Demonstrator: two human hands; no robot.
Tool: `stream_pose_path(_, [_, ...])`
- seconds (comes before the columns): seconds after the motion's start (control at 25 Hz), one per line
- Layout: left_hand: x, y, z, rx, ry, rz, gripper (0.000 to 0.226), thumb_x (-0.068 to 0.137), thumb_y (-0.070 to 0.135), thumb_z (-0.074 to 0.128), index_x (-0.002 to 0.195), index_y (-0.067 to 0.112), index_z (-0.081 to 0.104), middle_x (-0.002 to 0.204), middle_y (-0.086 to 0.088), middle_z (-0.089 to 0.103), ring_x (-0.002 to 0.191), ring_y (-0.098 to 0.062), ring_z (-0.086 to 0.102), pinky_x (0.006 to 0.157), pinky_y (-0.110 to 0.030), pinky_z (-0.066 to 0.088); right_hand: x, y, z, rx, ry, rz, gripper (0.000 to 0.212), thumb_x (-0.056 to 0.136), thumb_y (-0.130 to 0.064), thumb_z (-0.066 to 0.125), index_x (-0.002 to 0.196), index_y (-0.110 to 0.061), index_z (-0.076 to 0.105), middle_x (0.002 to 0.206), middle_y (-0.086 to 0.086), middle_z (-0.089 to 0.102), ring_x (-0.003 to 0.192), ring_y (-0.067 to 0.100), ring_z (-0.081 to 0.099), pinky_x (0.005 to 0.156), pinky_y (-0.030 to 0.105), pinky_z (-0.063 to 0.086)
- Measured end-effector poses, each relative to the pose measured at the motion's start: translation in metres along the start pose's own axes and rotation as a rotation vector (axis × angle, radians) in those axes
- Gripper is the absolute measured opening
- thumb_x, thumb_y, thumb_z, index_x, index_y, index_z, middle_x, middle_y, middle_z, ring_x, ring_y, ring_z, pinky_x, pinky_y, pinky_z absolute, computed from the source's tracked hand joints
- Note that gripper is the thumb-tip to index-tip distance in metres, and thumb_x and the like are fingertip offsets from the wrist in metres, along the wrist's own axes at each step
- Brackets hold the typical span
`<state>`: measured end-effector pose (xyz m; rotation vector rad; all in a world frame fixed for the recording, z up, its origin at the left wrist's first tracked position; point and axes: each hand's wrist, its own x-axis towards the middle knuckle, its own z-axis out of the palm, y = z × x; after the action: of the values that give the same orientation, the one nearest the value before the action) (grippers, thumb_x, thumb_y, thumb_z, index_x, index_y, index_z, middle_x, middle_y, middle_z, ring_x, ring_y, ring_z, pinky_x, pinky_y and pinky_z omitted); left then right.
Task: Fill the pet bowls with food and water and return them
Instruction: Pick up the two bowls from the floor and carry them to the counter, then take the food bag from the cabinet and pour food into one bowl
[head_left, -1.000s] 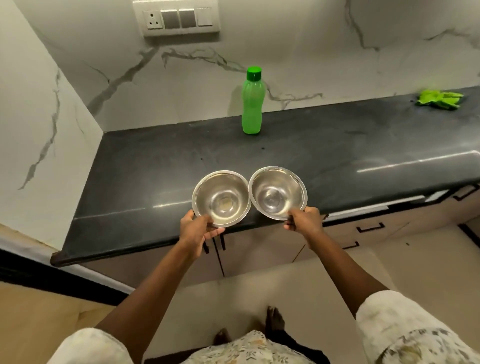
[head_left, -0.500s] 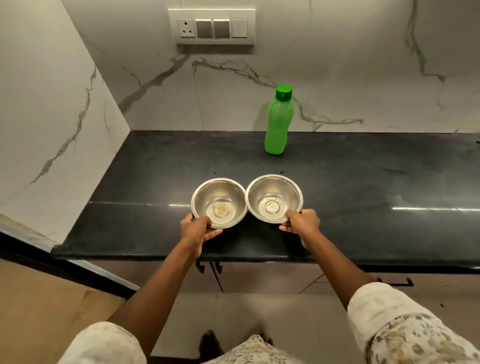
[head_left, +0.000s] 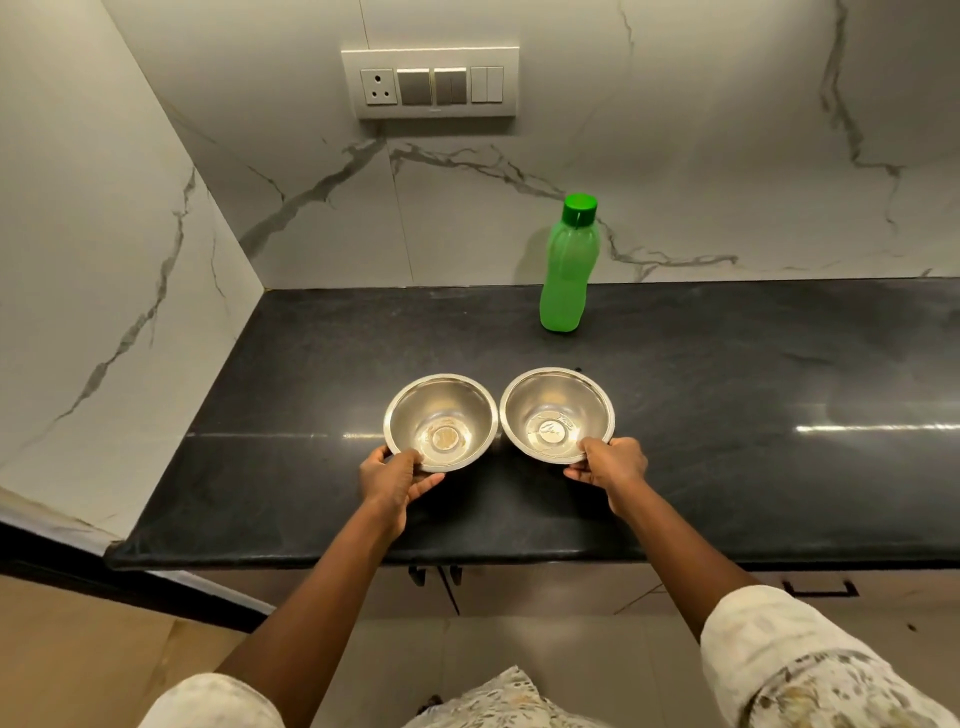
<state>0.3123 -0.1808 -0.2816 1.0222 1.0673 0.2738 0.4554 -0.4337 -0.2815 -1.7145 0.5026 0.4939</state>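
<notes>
Left hand (head_left: 396, 477) reached forward, fingers pinching near rim of left steel bowl (head_left: 441, 422), right hand (head_left: 613, 464) likewise gripped right steel bowl (head_left: 557, 414), bowls side by side over black counter (head_left: 753, 395), green bottle (head_left: 567, 267) stood behind, capped.

Countertop's (head_left: 727, 493) right end beyond picture edge

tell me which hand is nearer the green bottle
Right. The right hand grips the near rim of the right bowl, almost straight in front of the green bottle; the left hand grips the left bowl, further off to the left.
</notes>
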Motion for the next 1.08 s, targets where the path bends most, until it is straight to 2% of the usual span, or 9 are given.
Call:
stream_pose_path(0.2, [0.001,-0.001,0.003,-0.004,-0.026,-0.015,0.053,0.094,-0.007,0.064,0.144,0.002,0.049,0.112,-0.022,0.07,0.094,-0.037,0.077,0.077,-0.047,0.066,-0.001,0.001,0.001,0.002,-0.026,0.006,0.034,0.094,-0.007,0.074,0.123,0.006,0.064,0.098,0.02,0.075,0.079,0.028,0.079,0.055,0.031,0.063])
stream_pose_path(0.36, [0.0,0.0,0.002,-0.002,-0.033,-0.031,0.05,0.096,-0.004,0.065,0.144,0.001,0.049,0.11,-0.023,0.071,0.094,-0.038,0.076,0.079,-0.048,0.066,-0.002,-0.001,-0.001,0.013,-0.078,0.002,0.039,0.094,-0.017,0.077,0.123,0.005,0.064,0.097,0.019,0.076,0.082,0.027,0.078,0.067,0.038,0.066])
stream_pose_path(0.52, [0.0,0.003,-0.003,0.103,0.014,-0.038,0.047,0.096,0.014,0.074,0.138,0.008,0.053,0.112,-0.022,0.072,0.095,-0.038,0.076,0.08,-0.051,0.065,-0.006,-0.003,-0.006,-0.161,-0.007,-0.077,0.046,0.093,-0.035,0.078,0.124,-0.002,0.066,0.102,0.014,0.075,0.087,0.023,0.076,0.073,0.039,0.066])
stream_pose_path(0.64, [0.0,0.014,-0.006,0.441,0.258,0.184,0.06,0.085,0.037,0.082,0.135,0.015,0.058,0.13,-0.015,0.067,0.112,-0.034,0.067,0.095,-0.053,0.06,-0.012,-0.01,-0.009,-0.553,0.151,-0.291,0.061,0.088,-0.048,0.075,0.129,-0.005,0.061,0.126,0.016,0.068,0.113,0.032,0.066,0.096,0.043,0.055])
stream_pose_path(0.72, [-0.006,0.027,0.0,0.638,0.309,0.373,0.063,0.083,0.042,0.081,0.136,0.015,0.06,0.135,-0.016,0.066,0.122,-0.035,0.063,0.104,-0.05,0.053,-0.016,-0.019,-0.004,-0.647,0.146,-0.469,0.072,0.085,-0.046,0.075,0.142,-0.007,0.053,0.14,0.015,0.061,0.129,0.035,0.058,0.106,0.044,0.049])
stream_pose_path(0.92, [-0.034,0.069,0.04,0.726,0.17,0.661,0.06,0.088,0.033,0.079,0.141,0.016,0.057,0.133,-0.014,0.068,0.123,-0.033,0.063,0.103,-0.045,0.053,-0.032,-0.06,0.025,-0.61,0.075,-0.691,0.077,0.089,-0.038,0.075,0.153,-0.007,0.045,0.153,0.015,0.052,0.141,0.034,0.049,0.116,0.043,0.042])
stream_pose_path(1.08, [-0.045,0.118,0.07,0.815,0.102,1.056,0.057,0.085,0.031,0.082,0.136,0.014,0.061,0.134,-0.011,0.067,0.124,-0.029,0.063,0.104,-0.038,0.05,-0.051,-0.108,0.045,-0.566,0.124,-0.997,0.068,0.089,-0.032,0.077,0.146,-0.006,0.052,0.148,0.017,0.056,0.137,0.035,0.053,0.115,0.044,0.044])
